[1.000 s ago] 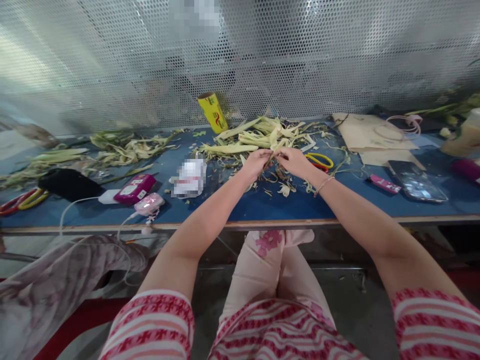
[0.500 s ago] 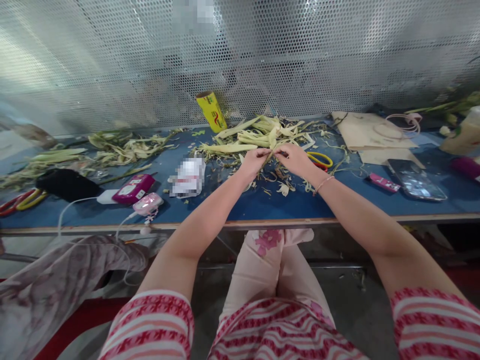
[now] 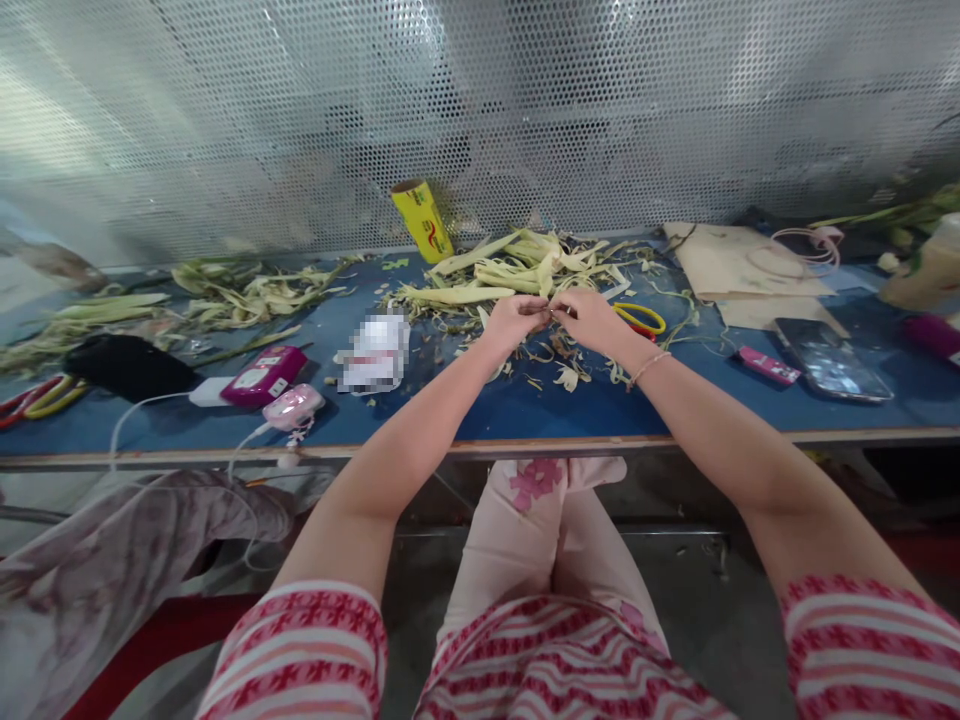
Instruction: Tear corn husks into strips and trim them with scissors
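Husk strip (image 3: 550,312), a thin pale sliver of leaf, is pinched between the two hands just above the blue counter (image 3: 525,410), right in front of the heap of peeled husks (image 3: 517,270). The left hand (image 3: 514,320) and right hand (image 3: 592,318) meet fingertip to fingertip, fingers narrowed to a tight pinch on the strip; it is too small to tell exactly how it runs between them. Holding it at both ends like this keeps the sliver taut and lifted clear of the scraps (image 3: 566,375) littering the counter below, which would suit tearing or splitting it. Yellow-handled scissors (image 3: 639,320) lie just beside the right hand, within easy reach. A yellow roll (image 3: 422,220) stands tilted against the perforated metal screen (image 3: 480,110) behind the heap. To the left sit a pink device (image 3: 262,375) and a smaller pink gadget (image 3: 294,407), both on white cables, plus a second husk pile (image 3: 240,290). On the right, well apart, lie a phone (image 3: 829,360) and sheets of cardboard (image 3: 739,265).
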Action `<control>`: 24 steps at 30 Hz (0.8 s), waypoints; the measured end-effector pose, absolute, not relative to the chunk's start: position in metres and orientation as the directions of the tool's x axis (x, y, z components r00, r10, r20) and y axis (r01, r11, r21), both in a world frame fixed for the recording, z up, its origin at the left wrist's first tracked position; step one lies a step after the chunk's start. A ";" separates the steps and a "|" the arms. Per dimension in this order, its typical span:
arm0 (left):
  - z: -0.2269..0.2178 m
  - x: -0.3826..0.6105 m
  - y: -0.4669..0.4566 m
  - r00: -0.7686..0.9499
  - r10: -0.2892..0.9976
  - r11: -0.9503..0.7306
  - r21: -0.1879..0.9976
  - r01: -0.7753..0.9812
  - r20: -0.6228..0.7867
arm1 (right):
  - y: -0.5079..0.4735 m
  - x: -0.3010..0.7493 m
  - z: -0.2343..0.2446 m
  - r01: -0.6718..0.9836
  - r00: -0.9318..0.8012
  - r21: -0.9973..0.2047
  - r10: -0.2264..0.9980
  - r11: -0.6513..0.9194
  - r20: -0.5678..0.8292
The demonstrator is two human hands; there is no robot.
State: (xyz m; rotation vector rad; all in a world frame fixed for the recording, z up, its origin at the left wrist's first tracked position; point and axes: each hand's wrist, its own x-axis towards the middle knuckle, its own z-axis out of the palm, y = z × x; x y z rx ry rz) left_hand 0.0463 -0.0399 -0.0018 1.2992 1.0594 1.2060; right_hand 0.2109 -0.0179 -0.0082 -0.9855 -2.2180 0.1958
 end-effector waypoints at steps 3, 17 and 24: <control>0.001 0.046 -0.041 0.073 0.996 -0.042 0.998 -0.053 0.046 | -0.018 0.212 -0.005 0.612 -0.447 -0.412 0.725 0.675 0.524; 0.013 0.046 -0.047 0.102 0.988 0.129 0.982 -0.135 -0.116 | -0.022 0.219 0.000 0.567 -0.425 -0.464 0.725 0.680 0.542; 0.011 0.048 -0.048 0.098 0.992 0.087 0.994 -0.063 -0.081 | -0.023 0.217 0.000 0.579 -0.423 -0.396 0.678 0.713 0.601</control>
